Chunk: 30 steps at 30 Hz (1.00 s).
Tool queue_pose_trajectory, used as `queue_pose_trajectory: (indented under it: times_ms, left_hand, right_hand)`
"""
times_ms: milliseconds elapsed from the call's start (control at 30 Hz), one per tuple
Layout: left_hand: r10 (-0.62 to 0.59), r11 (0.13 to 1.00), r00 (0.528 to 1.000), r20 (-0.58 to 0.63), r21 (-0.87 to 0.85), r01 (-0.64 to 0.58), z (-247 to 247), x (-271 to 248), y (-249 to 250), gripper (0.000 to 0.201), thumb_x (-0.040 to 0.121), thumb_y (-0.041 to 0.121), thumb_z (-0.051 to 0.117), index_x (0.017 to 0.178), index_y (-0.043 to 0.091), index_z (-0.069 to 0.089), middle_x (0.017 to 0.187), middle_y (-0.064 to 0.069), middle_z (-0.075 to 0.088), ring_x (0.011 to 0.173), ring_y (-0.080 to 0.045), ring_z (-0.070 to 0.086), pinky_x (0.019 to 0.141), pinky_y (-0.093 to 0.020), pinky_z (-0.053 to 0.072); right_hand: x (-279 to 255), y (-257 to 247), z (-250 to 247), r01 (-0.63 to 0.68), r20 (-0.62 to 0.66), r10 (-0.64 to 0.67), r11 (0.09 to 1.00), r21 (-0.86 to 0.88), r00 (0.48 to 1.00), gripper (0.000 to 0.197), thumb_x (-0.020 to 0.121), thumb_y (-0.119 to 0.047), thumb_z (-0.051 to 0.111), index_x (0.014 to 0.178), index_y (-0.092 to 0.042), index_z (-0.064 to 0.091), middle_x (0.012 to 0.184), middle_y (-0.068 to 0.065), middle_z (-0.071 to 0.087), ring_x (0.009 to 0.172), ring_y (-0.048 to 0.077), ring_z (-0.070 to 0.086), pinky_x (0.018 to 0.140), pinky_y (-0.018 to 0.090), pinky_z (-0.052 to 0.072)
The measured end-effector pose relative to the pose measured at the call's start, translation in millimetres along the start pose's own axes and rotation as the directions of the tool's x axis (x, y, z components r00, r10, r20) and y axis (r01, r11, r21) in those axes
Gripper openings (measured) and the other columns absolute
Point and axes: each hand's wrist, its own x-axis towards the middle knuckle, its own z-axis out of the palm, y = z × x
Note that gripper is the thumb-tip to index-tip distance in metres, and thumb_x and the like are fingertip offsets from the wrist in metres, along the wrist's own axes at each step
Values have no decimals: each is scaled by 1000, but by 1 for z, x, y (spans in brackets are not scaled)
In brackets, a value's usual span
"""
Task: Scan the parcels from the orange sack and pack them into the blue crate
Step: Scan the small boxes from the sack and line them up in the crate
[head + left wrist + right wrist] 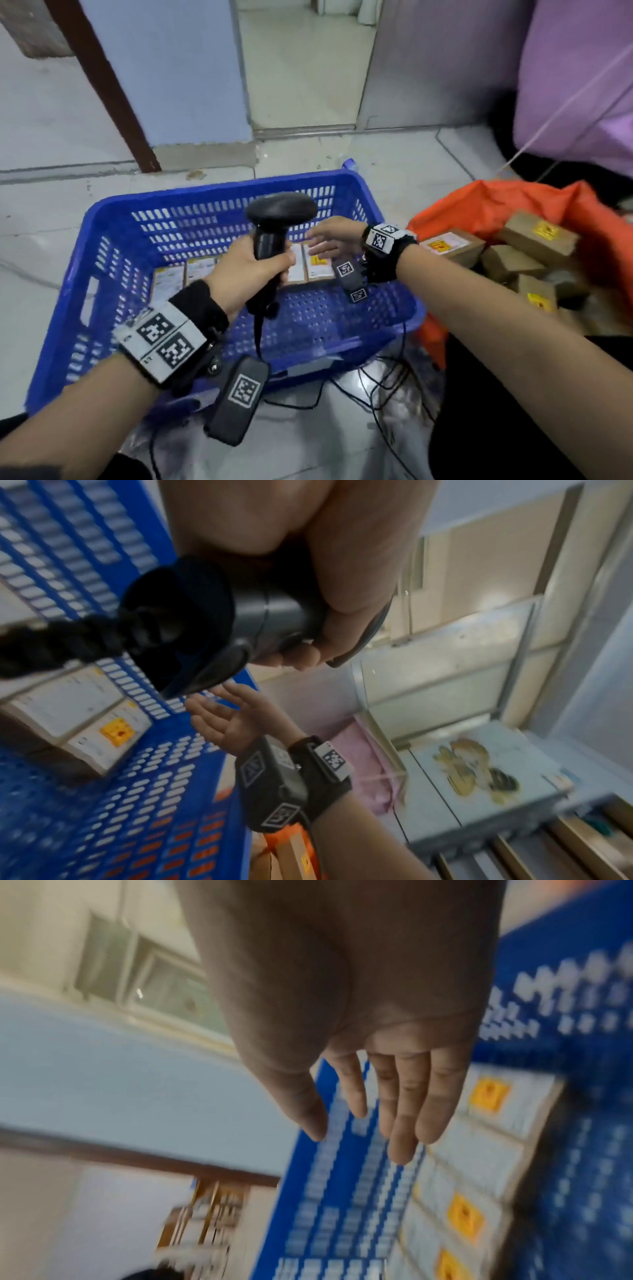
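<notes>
A blue perforated crate (113, 236) sits on the floor in front of me. Several brown parcels (320, 265) with white labels and yellow stickers lie in a row along its far wall, also seen as parcels (479, 1148) under my right hand. My left hand (246, 270) grips the handle of a black barcode scanner (277, 219) over the crate; the scanner (212, 620) fills the left wrist view. My right hand (330, 240) hovers above the row with fingers (404, 1104) straight and empty. The orange sack (479, 205) lies open at the right with more brown parcels (537, 236) inside.
Black cables (383, 380) trail on the tiled floor at the crate's near right corner. A purple bag (582, 85) stands behind the sack. A doorway (301, 61) and a brown door frame (102, 82) are beyond the crate.
</notes>
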Motion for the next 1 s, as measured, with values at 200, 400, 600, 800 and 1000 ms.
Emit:
queue_pose_trajectory:
  times_ms: [200, 400, 600, 800, 1000]
  left_hand:
    - [98, 989, 971, 218, 84, -119, 111, 33, 46, 11, 86, 0, 63, 85, 7, 55, 60, -3, 54, 48, -11, 52, 53, -25, 45]
    - [97, 986, 943, 320, 96, -134, 184, 51, 50, 10, 85, 0, 64, 86, 7, 57, 59, -6, 55, 48, -12, 52, 51, -21, 46]
    - [49, 979, 930, 365, 165, -117, 215, 57, 32, 9, 87, 0, 63, 92, 3, 57, 59, -8, 55, 48, -11, 52, 51, -21, 46]
    - [-10, 976, 927, 374, 204, -72, 220, 62, 18, 14, 87, 1, 63, 99, -2, 56, 73, -17, 56, 52, -11, 54, 53, -21, 48]
    - [-25, 976, 925, 380, 209, -60, 219, 61, 13, 10, 88, 0, 62, 95, 1, 55, 69, -10, 55, 52, -10, 54, 55, -21, 49]
  right_hand:
    - [-86, 45, -131, 88, -349, -49, 991, 97, 936, 17, 98, -14, 47, 82, -15, 55, 75, 3, 54, 62, 15, 57, 56, 23, 46]
    - [-144, 148, -248, -163, -665, 87, 985, -52, 742, 20, 74, -33, 71, 83, -16, 70, 79, 9, 63, 67, 20, 58, 75, 36, 52]
    - [-213, 216, -273, -699, -742, 308, 654, -289, 595, 57, 95, -27, 57, 147, -14, 38, 150, 17, 37, 133, 35, 42, 105, 51, 41]
    - [-179, 259, -279, -721, -682, 372, 608, -334, 630, 69, 91, -32, 58, 151, -15, 29, 154, 19, 31, 136, 35, 38, 103, 46, 41]
    - [-162, 259, -276, -705, -721, 441, 703, -93, 535, 87, 89, -32, 64, 153, -2, 12, 153, 21, 29, 137, 39, 35, 103, 51, 38]
